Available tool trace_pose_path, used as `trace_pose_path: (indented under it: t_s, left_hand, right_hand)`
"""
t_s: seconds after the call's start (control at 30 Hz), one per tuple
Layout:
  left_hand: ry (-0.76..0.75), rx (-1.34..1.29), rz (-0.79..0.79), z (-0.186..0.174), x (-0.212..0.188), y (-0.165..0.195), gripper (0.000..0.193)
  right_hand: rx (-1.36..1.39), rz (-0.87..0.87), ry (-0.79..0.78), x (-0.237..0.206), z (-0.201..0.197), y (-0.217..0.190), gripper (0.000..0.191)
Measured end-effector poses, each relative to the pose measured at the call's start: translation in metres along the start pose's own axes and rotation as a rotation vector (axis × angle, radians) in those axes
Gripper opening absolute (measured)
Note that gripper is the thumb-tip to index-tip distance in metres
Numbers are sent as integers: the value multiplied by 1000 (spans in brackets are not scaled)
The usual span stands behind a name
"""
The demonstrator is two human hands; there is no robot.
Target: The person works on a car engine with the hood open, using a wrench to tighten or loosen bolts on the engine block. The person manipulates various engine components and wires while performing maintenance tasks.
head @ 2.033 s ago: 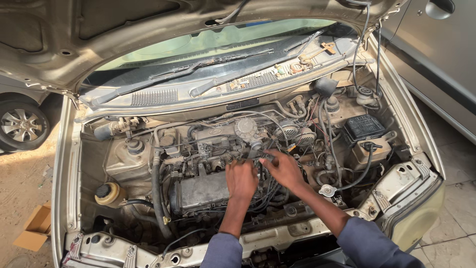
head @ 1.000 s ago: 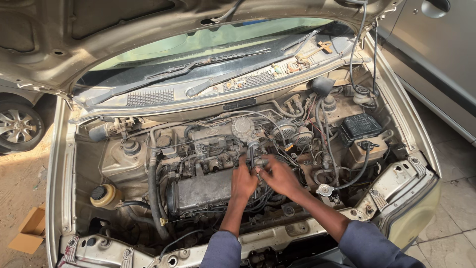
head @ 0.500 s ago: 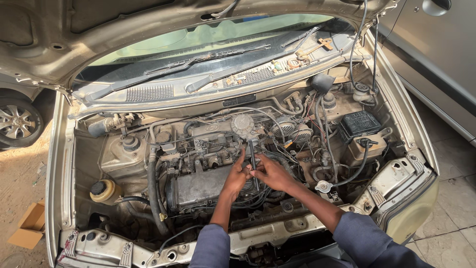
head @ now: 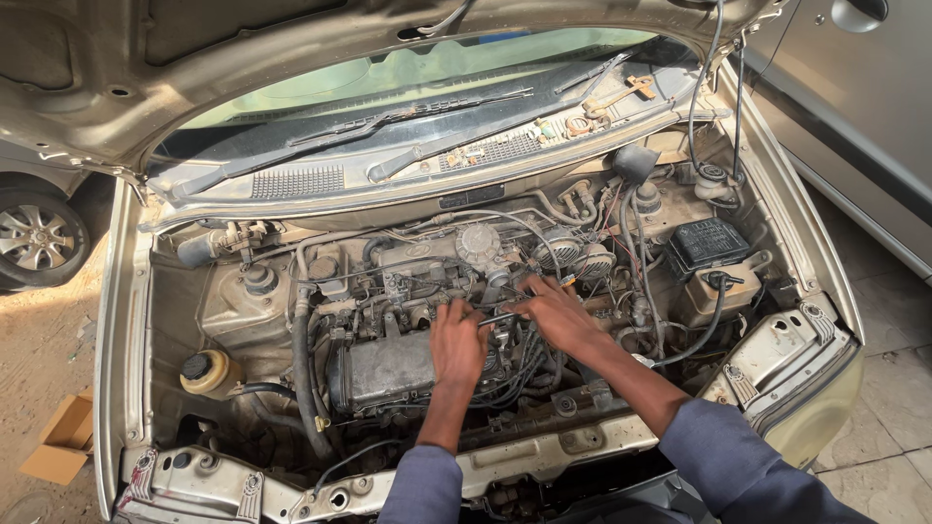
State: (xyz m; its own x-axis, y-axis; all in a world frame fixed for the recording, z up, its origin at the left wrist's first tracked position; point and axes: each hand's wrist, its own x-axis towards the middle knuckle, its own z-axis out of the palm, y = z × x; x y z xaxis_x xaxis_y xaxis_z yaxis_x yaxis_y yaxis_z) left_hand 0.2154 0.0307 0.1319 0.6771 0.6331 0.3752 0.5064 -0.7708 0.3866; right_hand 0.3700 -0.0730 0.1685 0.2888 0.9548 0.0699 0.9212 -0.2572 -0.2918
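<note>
Two hands work over the engine (head: 388, 364): the left hand (head: 458, 342) and right hand (head: 555, 312) both pinch a thin metal tool (head: 497, 317) just behind its dusty cover, fingers closed narrowly

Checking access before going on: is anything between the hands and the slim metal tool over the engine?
Nothing visible. The left hand and right hand both already touch the slim metal tool, above the black ignition leads beside the valve cover. How firm either grip is cannot be told.
</note>
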Motion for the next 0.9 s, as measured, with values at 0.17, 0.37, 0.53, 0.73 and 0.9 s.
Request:
trace_pose_path:
  t_s: [0.17,0.37,0.53,0.73,0.9]
  left_hand:
    - [10,39,-79,12,-4,-2,13]
    - [-293,-101,-342,9,-4,10,20]
    - [-482,-293,-350,-14,0,17,29]
    - [93,-21,42,-25,8,10,42]
    - [-82,82,-13,-10,8,4,17]
  right_hand:
    - [-108,205,66,-15,-21,-16,50]
    - [183,277,118,-8,-5,-29,37]
    - [237,126,145,6,17,-10,33]
    - [176,40,58,13,27,6,44]
    - [-40,-37,292,0,13,-9,41]
